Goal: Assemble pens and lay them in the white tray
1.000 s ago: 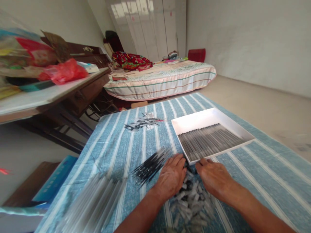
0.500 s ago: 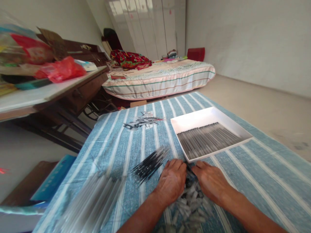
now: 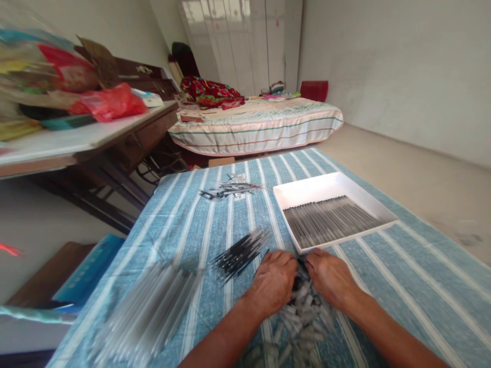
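My left hand [image 3: 274,281] is closed over the striped cloth, its fingertips curled round something dark that I cannot make out. Close beside it on the right, my right hand [image 3: 330,276] is closed too, in a pinch on a small dark piece. Beneath and between the hands lies a pile of short translucent pieces [image 3: 301,322]. A bundle of thin black rods [image 3: 243,253] rests left of my left hand. Further left is a blurred heap of long clear tubes [image 3: 149,312]. Just beyond my right hand stands a white tray [image 3: 307,190] with a row of dark-tipped tubes [image 3: 330,220].
The blue striped cloth [image 3: 184,214] covers the table. Some thin dark pieces [image 3: 230,189] lie on it at the far side. At the left is a desk [image 3: 88,135] with a red plastic bag [image 3: 117,102]. Behind stands a bed [image 3: 261,130].
The view has shifted slightly. My hands stay close together at the near corner of the tray, their fingers a little differently placed.
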Motion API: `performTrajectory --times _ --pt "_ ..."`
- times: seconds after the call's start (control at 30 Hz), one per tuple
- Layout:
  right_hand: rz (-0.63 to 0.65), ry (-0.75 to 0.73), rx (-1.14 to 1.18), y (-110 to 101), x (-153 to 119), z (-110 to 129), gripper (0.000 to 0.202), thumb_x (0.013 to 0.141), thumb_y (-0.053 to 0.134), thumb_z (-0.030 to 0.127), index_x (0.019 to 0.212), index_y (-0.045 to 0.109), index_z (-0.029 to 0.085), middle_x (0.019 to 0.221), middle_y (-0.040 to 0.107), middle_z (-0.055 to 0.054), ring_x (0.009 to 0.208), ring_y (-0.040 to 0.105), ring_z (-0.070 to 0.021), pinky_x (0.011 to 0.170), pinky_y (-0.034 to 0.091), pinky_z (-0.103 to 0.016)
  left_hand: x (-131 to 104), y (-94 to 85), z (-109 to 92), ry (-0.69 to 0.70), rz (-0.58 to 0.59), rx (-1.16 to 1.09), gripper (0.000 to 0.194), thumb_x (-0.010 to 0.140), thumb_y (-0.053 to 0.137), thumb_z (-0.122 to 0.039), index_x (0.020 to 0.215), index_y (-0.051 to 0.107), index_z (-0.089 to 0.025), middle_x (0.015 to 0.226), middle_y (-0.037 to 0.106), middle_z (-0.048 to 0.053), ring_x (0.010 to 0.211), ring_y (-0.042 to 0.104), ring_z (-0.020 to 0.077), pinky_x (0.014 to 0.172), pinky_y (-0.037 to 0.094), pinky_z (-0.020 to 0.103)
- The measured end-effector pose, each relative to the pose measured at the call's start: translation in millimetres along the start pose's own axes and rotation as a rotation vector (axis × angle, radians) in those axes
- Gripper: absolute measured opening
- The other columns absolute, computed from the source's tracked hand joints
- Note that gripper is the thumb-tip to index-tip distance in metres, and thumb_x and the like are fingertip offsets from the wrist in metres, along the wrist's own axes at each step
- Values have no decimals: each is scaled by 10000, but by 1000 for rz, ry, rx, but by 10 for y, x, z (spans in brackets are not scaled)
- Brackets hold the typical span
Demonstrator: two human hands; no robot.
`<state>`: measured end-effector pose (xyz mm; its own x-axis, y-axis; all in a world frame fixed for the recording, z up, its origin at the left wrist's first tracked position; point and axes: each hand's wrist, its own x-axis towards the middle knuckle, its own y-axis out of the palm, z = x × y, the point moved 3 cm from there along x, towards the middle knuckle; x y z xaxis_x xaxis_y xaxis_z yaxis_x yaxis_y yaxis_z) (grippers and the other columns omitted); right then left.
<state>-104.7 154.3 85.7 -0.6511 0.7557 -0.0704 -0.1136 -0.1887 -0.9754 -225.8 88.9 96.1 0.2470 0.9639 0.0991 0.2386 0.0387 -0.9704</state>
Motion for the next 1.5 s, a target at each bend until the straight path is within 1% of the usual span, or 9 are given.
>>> performTrajectory --times 0.13,0.4,0.77,1.0,1.17,1.27,1.37,1.43,1.5 --pt "-17 43 -36 13 12 35 278 882 400 169 821 670 136 889 676 -108 810 637 -222 677 421 -288 -35 -4 -5 7 8 -17 177 874 414 -146 902 587 -173 916 611 65 938 551 201 859 432 356" --pt "-45 -56 10 116 38 317 283 863 405 128 795 678 158 834 667 -78 777 626 -182 653 395 -255 -177 -57 68 -20 49 -39 152 847 435 -130 855 582 -166 894 613 63 897 566 194 854 448 342" --pt "-11 -275 201 94 40 558 260 888 432 203 822 682 176 821 658 -59 810 610 -162 707 393 -232 -593 -122 236 -9 -50 -131 207 866 407 -127 947 593 -173 989 641 76 981 595 193 903 466 346" --pt "21 -403 352 101 105 696 189 829 501 157 765 679 162 762 655 -41 754 591 -139 688 390 -213 -820 -184 242 -21 -119 -142 260 893 372 -138 1030 591 -162 1053 639 93 1023 593 182 920 475 332" --pt "40 -480 424 21 109 783 184 836 499 178 765 668 165 725 647 -11 700 577 -119 641 379 -195 -965 -228 222 -48 -171 -49 261 897 390 -156 1061 589 -124 1112 626 127 1083 569 202 964 458 368" --pt "18 -452 450 -50 114 718 168 841 511 207 783 663 163 725 641 -5 679 566 -114 625 379 -192 -1046 -272 191 -82 -208 -27 245 888 424 -173 1066 587 -134 1145 616 126 1107 558 212 973 458 388" --pt "-36 -390 457 -135 88 527 177 845 504 212 851 673 161 795 656 -21 716 577 -121 659 396 -203 -1173 -315 133 -82 -196 -25 279 878 473 -238 1127 568 -155 1220 586 120 1157 528 226 990 447 393" --pt "-41 -350 431 -196 18 339 199 848 496 231 880 678 158 802 655 -29 721 582 -131 664 405 -216 -1305 -326 97 -77 -159 -15 407 863 512 -319 1238 506 -162 1323 516 132 1236 459 253 1011 422 417" --pt "-2 -290 380 -248 -105 121 225 830 523 274 942 678 155 794 650 -32 694 579 -141 637 413 -228 -1461 -305 68 -67 -100 -8 600 821 556 -425 1342 407 -169 1420 409 150 1302 371 290 1021 398 456"
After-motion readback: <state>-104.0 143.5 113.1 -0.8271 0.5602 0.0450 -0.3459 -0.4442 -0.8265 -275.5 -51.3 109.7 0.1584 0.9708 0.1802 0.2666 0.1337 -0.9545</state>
